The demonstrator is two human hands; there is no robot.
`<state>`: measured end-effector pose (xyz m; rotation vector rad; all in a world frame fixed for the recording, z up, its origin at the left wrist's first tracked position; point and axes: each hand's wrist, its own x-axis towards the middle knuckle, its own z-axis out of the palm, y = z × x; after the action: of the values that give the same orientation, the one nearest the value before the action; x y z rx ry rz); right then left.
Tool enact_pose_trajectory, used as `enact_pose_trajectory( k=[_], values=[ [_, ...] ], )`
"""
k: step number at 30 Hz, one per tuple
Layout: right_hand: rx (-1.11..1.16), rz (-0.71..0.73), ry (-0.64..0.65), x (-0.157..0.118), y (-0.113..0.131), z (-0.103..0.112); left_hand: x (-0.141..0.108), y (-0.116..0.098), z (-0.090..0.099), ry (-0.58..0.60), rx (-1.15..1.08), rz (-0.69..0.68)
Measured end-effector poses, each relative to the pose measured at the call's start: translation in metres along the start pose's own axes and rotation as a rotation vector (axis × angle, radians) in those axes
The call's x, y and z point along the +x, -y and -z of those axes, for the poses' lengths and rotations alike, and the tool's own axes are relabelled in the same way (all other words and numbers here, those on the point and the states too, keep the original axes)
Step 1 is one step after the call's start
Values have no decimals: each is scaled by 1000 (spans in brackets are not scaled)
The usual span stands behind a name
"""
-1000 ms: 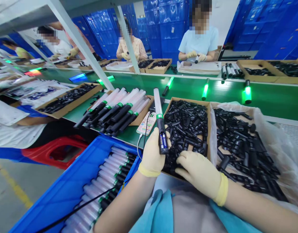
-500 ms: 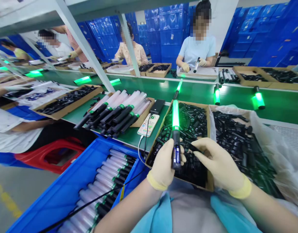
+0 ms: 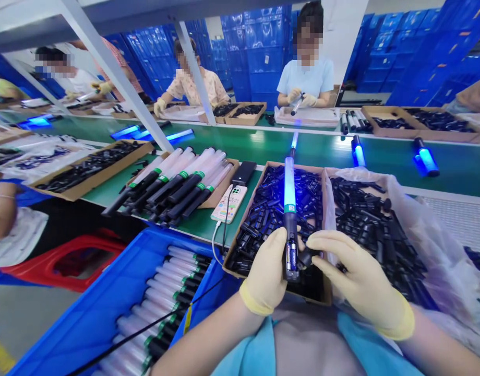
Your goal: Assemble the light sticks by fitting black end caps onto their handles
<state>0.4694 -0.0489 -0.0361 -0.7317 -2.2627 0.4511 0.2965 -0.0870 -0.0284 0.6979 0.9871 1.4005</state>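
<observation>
My left hand (image 3: pixel 265 271), in a cream glove, is wrapped round the black handle of a light stick (image 3: pixel 289 190) that glows blue. The handle's battery compartment is uncovered and shows batteries (image 3: pixel 291 253). Beside it, my right hand (image 3: pixel 355 271), gloved too, pinches a small black part (image 3: pixel 307 256) between thumb and fingers, close to the handle's right side. Below the stick lies a cardboard tray (image 3: pixel 324 209) full of black parts. A second, plastic-lined tray (image 3: pixel 412 209) of black parts stands to its right.
Unlit sticks (image 3: pixel 185 183) are piled left of a phone (image 3: pixel 229 203) and a black box (image 3: pixel 244 173). More fill a blue crate (image 3: pixel 87 308) at lower left, crossed by a cable. Lit sticks lie on the green belt (image 3: pixel 243 141). Several people work opposite.
The lit sticks have turned from green to blue. My right hand still pinches a black part, now turned and more visible beside the handle. The view has shifted slightly to the right.
</observation>
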Motion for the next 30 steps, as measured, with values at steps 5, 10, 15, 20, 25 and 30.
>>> enact_pose_trajectory(
  k=[5,10,15,20,25,30],
  values=[
    [-102,41,145,7,2,13,4,9,-5,-3,-137,84],
    [123,-217,146,8,6,22,8,21,-6,-4,-131,168],
    [303,-397,3,9,15,13,9,15,-9,30,-81,136],
    [200,-373,56,10,18,-7,6,0,-7,64,70,-43],
    [141,-319,55,6,16,-14,4,3,-8,52,36,-36],
    [-19,-241,-57,10,13,-19,4,13,-8,65,-85,36]
  ],
)
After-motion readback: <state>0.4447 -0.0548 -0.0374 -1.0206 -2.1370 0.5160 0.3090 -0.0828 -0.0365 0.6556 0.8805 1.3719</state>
